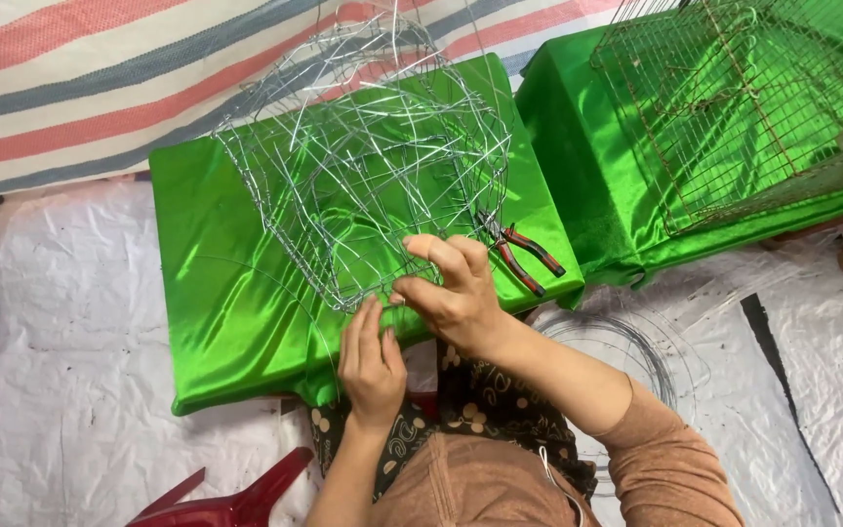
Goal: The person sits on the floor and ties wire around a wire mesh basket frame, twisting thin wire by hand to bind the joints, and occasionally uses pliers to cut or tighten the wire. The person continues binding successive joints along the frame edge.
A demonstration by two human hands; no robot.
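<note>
On the green surface (217,293), both hands, left hand (371,363) and right hand (451,293), pinched the near rim of the wire frame (373,166), which stretched away from them.

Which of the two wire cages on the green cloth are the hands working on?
The shiny silver wire frame at centre, loosely woven and irregular; both the left hand and right hand touch its near edge. The rusty square-mesh cage sits untouched at upper right.

Two hands, left (371,363) and right (451,293); two wire cages, one silvery (363,156), one rusty (734,98); two green-draped tables (217,293) (587,146); one pair of pliers (524,254); one wire coil (626,342).
</note>
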